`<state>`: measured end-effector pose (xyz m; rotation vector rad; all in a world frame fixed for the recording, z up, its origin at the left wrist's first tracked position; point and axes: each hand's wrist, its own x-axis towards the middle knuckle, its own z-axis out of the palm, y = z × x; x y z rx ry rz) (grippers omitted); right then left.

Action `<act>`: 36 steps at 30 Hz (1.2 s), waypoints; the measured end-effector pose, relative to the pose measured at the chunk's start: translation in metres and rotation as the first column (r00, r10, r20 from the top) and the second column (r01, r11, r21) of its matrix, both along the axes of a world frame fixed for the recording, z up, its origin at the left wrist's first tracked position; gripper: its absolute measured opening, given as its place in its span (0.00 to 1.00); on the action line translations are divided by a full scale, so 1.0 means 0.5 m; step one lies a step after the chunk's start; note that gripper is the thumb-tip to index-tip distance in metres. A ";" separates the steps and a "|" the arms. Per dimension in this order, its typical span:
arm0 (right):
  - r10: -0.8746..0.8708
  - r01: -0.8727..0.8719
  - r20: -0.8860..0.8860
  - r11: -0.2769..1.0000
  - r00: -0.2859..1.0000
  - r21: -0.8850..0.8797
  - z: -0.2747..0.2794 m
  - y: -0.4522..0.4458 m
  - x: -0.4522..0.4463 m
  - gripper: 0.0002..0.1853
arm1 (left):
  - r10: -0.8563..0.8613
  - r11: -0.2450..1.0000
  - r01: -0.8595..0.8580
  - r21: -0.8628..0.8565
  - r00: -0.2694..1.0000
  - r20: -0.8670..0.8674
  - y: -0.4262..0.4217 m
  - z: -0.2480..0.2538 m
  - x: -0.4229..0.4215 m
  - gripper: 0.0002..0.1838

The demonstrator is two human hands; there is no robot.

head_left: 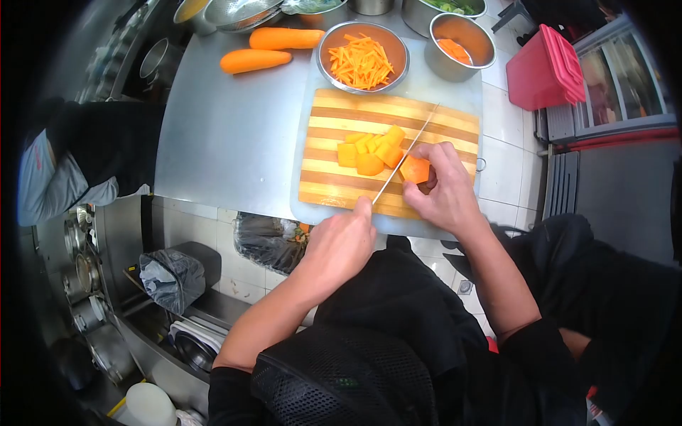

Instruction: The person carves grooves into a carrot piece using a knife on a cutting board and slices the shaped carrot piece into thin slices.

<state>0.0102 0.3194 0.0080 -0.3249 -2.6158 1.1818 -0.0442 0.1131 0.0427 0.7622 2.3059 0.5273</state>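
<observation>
My left hand (344,240) is closed around the handle of a knife (415,140), whose thin blade slants up and right across a striped wooden cutting board (327,188). The handle is mostly hidden in the fist. My right hand (450,190) grips a thick carrot piece (414,170) between thumb and fingers, just right of the blade. On the blade's left side lies a cluster of cut carrot chunks (369,164). Behind the board stands a metal bowl (324,69) of carrot sticks (361,62). A deeper metal pot (460,69) at the back right holds carrot slices (455,51).
Two peeled carrots (256,61) lie on the steel table (220,135). More metal bowls and pots (245,13) line its back edge. A red bin (543,67) stands right. Lined waste bins (174,278) are below left. Dark-clothed people are at left (99,153) and right (611,284).
</observation>
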 end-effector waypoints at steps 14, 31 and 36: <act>-0.039 0.039 0.089 0.999 0.995 0.005 -0.018 0.014 0.037 0.45 | 0.052 0.998 -0.049 -0.043 0.996 0.076 -0.026 -0.021 -0.018 0.16; 0.047 -0.029 -0.104 0.986 0.993 0.163 -0.026 0.020 0.039 0.38 | 0.074 0.993 -0.065 -0.094 0.992 0.100 -0.019 -0.011 -0.012 0.18; 0.029 -0.034 0.076 0.997 0.997 0.068 -0.055 0.006 0.026 0.42 | 0.059 0.996 -0.053 -0.075 0.995 0.086 -0.022 -0.024 -0.014 0.18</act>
